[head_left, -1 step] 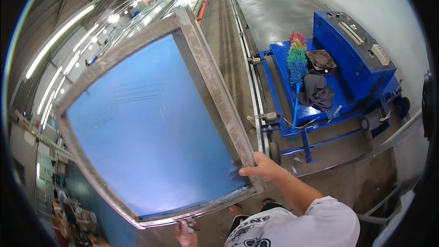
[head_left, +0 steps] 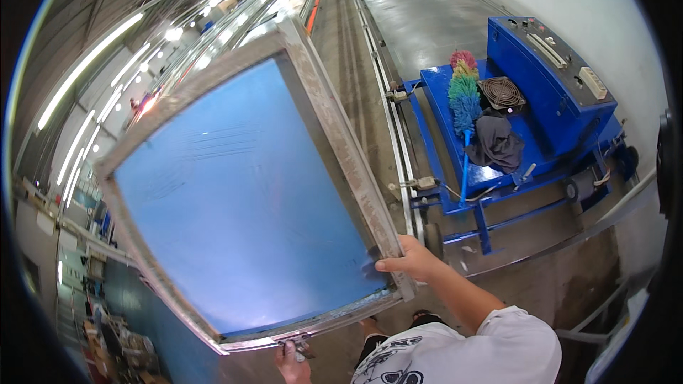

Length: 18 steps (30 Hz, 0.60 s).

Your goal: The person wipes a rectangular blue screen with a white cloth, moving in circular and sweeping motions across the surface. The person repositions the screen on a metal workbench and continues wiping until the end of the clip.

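Note:
A large screen printing frame (head_left: 341,135) is tilted up in front of me. Blue mesh (head_left: 235,199) fills it, faintly marked with thin lines, and its grey rails are worn and stained. My right hand (head_left: 411,262) grips the right rail near the lower corner, thumb over the front face and its other fingers partly seen behind the mesh. At the bottom rail, my left hand (head_left: 292,364) is closed from below beside a small metal fitting (head_left: 303,348); part of that hand is hidden by the rail.
To the right stands a blue wheeled machine (head_left: 548,124) with a control panel, carrying a rainbow duster (head_left: 466,96), a round fan grille (head_left: 501,92) and a dark cloth (head_left: 496,144). A metal rail (head_left: 388,121) runs alongside it. Cluttered boxes (head_left: 128,345) lie lower left.
The frame's upper end has shifted slightly right and down. Both hands keep their hold on it.

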{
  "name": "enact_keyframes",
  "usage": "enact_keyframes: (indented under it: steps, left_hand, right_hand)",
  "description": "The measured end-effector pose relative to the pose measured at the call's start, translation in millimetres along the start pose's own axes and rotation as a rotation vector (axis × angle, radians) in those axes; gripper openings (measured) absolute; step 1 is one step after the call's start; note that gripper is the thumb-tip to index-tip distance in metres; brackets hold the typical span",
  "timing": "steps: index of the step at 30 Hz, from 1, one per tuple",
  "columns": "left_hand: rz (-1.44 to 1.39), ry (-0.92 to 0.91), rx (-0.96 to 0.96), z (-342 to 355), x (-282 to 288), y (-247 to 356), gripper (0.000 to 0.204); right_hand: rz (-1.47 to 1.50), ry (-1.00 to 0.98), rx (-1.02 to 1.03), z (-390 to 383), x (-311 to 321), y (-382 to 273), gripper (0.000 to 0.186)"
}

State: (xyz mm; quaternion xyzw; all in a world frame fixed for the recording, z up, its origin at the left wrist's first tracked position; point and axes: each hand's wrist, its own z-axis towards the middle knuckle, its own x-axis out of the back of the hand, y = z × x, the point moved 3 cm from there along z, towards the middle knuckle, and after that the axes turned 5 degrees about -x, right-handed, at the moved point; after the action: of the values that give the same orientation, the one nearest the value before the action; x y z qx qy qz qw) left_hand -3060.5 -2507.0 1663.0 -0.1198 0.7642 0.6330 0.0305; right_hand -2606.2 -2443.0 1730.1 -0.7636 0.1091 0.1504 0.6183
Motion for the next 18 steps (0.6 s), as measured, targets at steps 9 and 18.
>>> enact_keyframes:
  steps: [9,18]
  left_hand:
    - [-0.047,-0.241,-0.038,260,-87,50,0.021]
    - [0.099,-0.723,0.116,471,-259,32,0.024]
  right_hand:
    - [0.178,0.483,0.133,110,-5,-3,0.043]
    - [0.069,1.140,0.482,151,69,-108,0.048]
